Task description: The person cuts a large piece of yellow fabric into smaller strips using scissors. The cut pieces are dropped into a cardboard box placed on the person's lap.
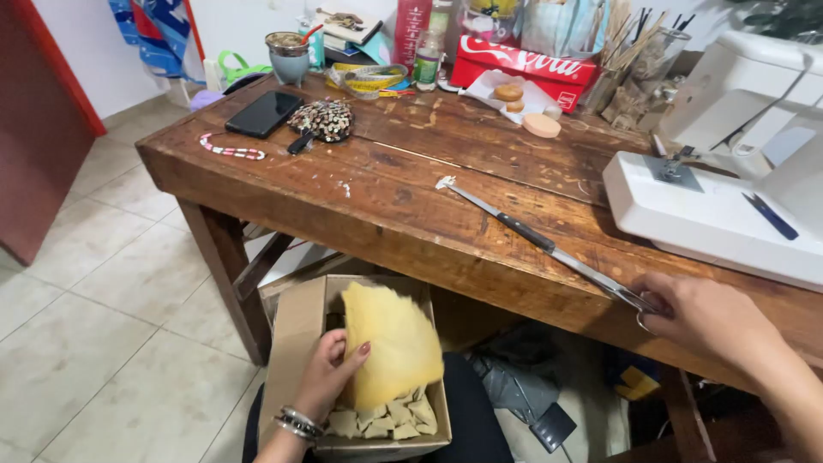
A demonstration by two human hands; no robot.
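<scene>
bare tiled floor [94, 300] at left, open room beside worn wooden table [386, 197]. my left hand [330, 373] pinches soft yellow fibrous sheet [390, 343], curved and fuzzy-edged, standing over open cardboard box [296, 343] below table edge. long metal scissors [549, 244] lie near table edge. my right hand [707, 313] curled on their handles; fingertips hidden. white sewing machine [729, 197] cut off at right.

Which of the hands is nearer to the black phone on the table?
Left. The left hand holds yellow cloth below the table edge, under the phone; the right hand is far across by the scissors.
</scene>
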